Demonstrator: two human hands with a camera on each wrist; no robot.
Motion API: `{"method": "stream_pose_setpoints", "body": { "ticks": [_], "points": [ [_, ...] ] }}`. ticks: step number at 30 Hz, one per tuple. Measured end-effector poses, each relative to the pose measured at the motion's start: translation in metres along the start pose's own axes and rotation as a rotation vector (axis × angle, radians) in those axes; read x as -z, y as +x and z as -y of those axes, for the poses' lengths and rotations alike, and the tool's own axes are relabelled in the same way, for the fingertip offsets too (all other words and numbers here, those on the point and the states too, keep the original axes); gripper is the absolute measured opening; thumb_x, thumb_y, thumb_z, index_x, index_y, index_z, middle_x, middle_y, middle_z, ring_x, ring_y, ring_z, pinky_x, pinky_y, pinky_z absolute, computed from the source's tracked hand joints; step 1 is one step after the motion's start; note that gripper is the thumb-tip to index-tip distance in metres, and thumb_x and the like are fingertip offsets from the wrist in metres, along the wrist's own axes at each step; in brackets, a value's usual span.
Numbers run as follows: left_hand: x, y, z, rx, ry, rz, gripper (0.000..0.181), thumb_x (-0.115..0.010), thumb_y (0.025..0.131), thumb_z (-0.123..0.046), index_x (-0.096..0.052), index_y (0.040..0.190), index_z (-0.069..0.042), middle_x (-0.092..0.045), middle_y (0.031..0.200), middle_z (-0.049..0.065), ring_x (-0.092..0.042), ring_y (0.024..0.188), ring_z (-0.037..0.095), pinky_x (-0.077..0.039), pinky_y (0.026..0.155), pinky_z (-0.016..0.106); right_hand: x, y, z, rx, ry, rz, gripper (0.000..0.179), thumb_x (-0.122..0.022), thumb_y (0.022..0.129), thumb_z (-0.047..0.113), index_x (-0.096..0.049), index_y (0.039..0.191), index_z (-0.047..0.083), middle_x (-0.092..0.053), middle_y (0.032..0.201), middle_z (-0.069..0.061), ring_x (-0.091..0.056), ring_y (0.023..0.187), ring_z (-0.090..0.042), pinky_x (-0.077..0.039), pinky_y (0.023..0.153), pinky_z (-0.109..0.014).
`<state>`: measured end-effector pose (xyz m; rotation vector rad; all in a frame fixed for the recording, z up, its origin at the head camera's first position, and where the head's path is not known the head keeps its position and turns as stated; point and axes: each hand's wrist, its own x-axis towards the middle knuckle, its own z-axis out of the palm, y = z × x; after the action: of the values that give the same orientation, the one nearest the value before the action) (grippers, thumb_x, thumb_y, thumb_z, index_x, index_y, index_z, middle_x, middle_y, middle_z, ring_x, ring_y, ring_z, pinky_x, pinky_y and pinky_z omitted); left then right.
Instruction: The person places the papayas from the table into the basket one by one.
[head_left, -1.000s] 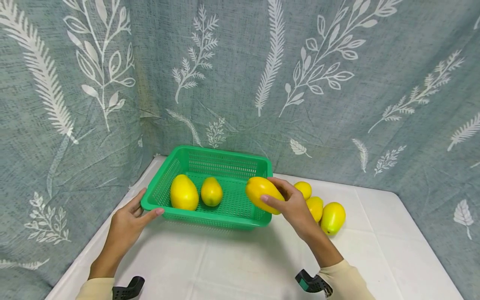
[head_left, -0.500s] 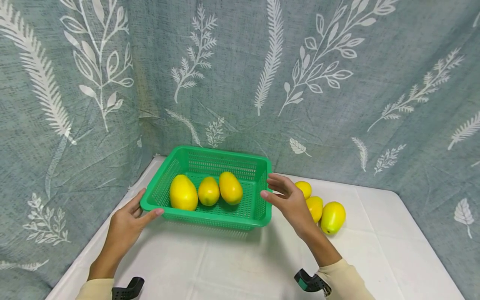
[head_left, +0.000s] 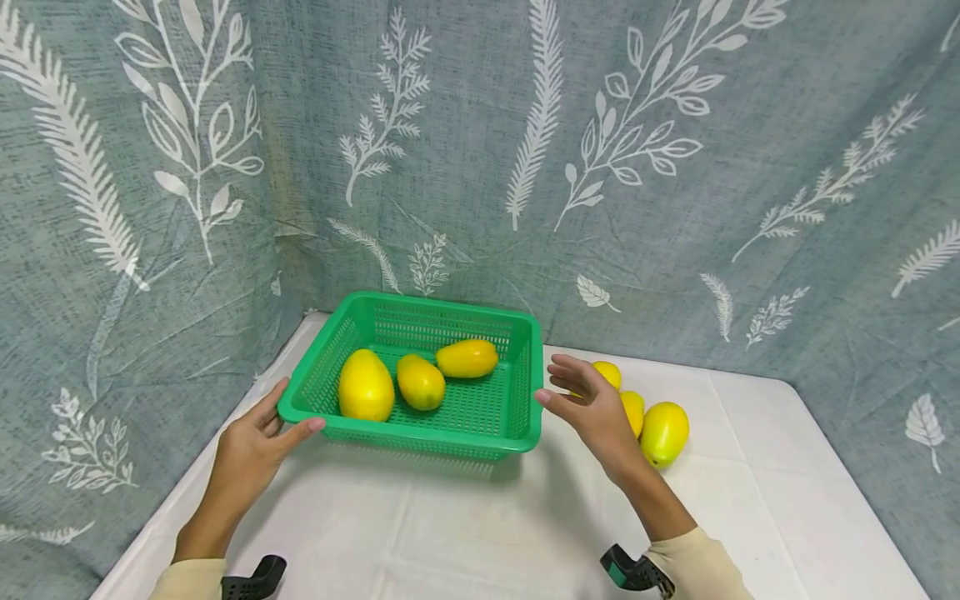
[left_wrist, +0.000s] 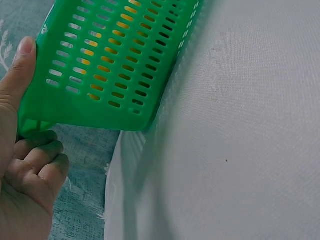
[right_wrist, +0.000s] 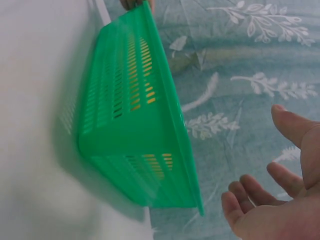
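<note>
- Mangoes (head_left: 665, 435), by the look: 3 on the white-covered table (head_left: 757, 508), R of the green basket (head_left: 420, 433); 3 more inside it.
- R hand (head_left: 597, 413): grip empty, fingers loosely bent, thumb apart from them. Hangs just beside the basket's R end; R wrist view shows a gap btwn hand & basket, so no contact.
- L hand (head_left: 253, 443): grip on the basket's near L corner, thumb on the near side, fingers curled under the rim. Well apart from the table mangoes.
- Key relation: table mangoes lie R of the R grip, on the back-of-hand side; palm faces L, twd the basket. R hand clearly nearer. Any reach for them would, I judge, need a swing R & a turn of the palm, w/ the L hand steadying the basket.
- Rightmost mango (head_left: 665, 435): almost fully in view, long axis mostly near-to-far, greenish tip at near end. Prob. easiest to grasp from above, across its width.
- Middle table mango (head_left: 634, 408) & far table mango (head_left: 609, 372): partly hidden by the R hand, axes hard to tell; can't tell if the group touch.
- In basket: left mango (head_left: 366, 386) lies near-to-far, mid mango (head_left: 421, 382) slants, right mango (head_left: 468, 358) lies crosswise. Bare floor at the near R corner.
</note>
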<state>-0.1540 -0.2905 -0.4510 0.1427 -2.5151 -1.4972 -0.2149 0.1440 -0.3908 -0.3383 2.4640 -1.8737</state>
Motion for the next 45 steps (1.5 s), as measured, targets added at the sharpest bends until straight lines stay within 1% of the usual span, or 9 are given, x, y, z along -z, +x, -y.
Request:
{"method": "stream_pose_setpoints", "body": {
  "ticks": [3, 9, 12, 15, 19, 26, 34, 41, 45],
  "points": [
    [0.0, -0.001, 0.0, -0.002, 0.001, -0.002, 0.092, -0.08, 0.098, -0.031, -0.026, 0.167, -0.005, -0.036, 0.164, 0.027, -0.043, 0.144, 0.043, -0.044, 0.082, -0.002, 0.004, -0.001, -0.004, 0.004, -0.008, -0.025, 0.062, -0.082, 0.096, 0.026, -0.056, 0.152, 0.016, -0.061, 0.149, -0.008, -0.057, 0.14, -0.025, -0.048, 0.116, -0.037],
    [0.001, -0.001, 0.0, -0.003, -0.013, -0.004, 0.093, -0.081, 0.098, -0.03, -0.025, 0.167, -0.005, -0.036, 0.164, 0.027, -0.041, 0.144, 0.044, -0.044, 0.083, -0.002, 0.014, -0.004, -0.01, 0.002, -0.014, -0.061, 0.062, -0.082, 0.096, 0.022, -0.056, 0.151, 0.011, -0.061, 0.148, -0.012, -0.057, 0.139, -0.029, -0.05, 0.108, -0.02],
    [0.0, 0.0, 0.001, -0.006, -0.018, -0.004, 0.092, -0.081, 0.097, -0.029, -0.025, 0.167, -0.005, -0.035, 0.164, 0.027, -0.042, 0.144, 0.043, -0.044, 0.083, -0.002, 0.021, -0.006, -0.012, 0.002, -0.002, -0.079, 0.061, -0.081, 0.096, 0.017, -0.055, 0.151, 0.008, -0.061, 0.148, -0.014, -0.057, 0.14, -0.032, -0.049, 0.105, -0.015],
    [0.0, 0.001, 0.001, -0.01, -0.016, -0.005, 0.092, -0.081, 0.098, -0.027, -0.025, 0.167, -0.005, -0.035, 0.164, 0.027, -0.042, 0.144, 0.044, -0.044, 0.083, -0.002, 0.027, -0.009, -0.015, -0.003, 0.002, -0.094, 0.061, -0.08, 0.097, 0.015, -0.054, 0.152, 0.006, -0.059, 0.149, -0.017, -0.056, 0.14, -0.035, -0.049, 0.104, -0.014],
    [0.0, 0.002, 0.001, -0.018, -0.022, -0.007, 0.092, -0.081, 0.097, -0.026, -0.026, 0.167, -0.004, -0.036, 0.164, 0.028, -0.042, 0.144, 0.044, -0.044, 0.083, -0.002, 0.037, -0.012, -0.018, -0.022, -0.007, -0.115, 0.062, -0.079, 0.098, 0.017, -0.052, 0.153, 0.003, -0.057, 0.151, -0.021, -0.053, 0.142, -0.037, -0.048, 0.104, -0.011],
    [-0.001, 0.003, 0.002, -0.018, -0.02, -0.006, 0.091, -0.081, 0.097, -0.027, -0.027, 0.167, -0.005, -0.038, 0.163, 0.028, -0.043, 0.143, 0.044, -0.044, 0.083, -0.002, 0.053, -0.017, -0.024, -0.056, -0.015, -0.166, 0.064, -0.079, 0.099, 0.018, -0.051, 0.154, 0.002, -0.056, 0.153, -0.021, -0.053, 0.141, -0.034, -0.047, 0.103, -0.01],
    [-0.001, 0.002, 0.002, -0.032, -0.024, -0.01, 0.091, -0.081, 0.097, -0.027, -0.028, 0.167, -0.004, -0.038, 0.163, 0.029, -0.043, 0.143, 0.045, -0.045, 0.083, -0.001, 0.071, -0.023, -0.032, -0.086, -0.051, -0.209, 0.064, -0.078, 0.1, 0.024, -0.051, 0.154, 0.005, -0.055, 0.154, -0.017, -0.053, 0.141, -0.029, -0.047, 0.101, -0.008],
    [0.0, 0.0, 0.001, -0.038, -0.001, -0.018, 0.09, -0.081, 0.098, -0.031, -0.029, 0.167, -0.005, -0.041, 0.161, 0.029, -0.045, 0.141, 0.045, -0.045, 0.084, -0.001, 0.086, -0.026, -0.041, -0.111, -0.095, -0.247, 0.066, -0.077, 0.101, 0.025, -0.048, 0.157, 0.006, -0.054, 0.154, -0.016, -0.051, 0.142, -0.028, -0.044, 0.1, -0.005],
    [0.0, 0.001, 0.0, -0.048, -0.003, -0.021, 0.09, -0.081, 0.098, -0.031, -0.029, 0.167, -0.004, -0.041, 0.161, 0.029, -0.044, 0.142, 0.046, -0.044, 0.084, -0.001, 0.095, -0.028, -0.045, -0.146, -0.137, -0.267, 0.07, -0.077, 0.101, 0.031, -0.045, 0.16, 0.009, -0.052, 0.156, -0.016, -0.05, 0.144, -0.029, -0.042, 0.098, -0.003]
  ]
}}
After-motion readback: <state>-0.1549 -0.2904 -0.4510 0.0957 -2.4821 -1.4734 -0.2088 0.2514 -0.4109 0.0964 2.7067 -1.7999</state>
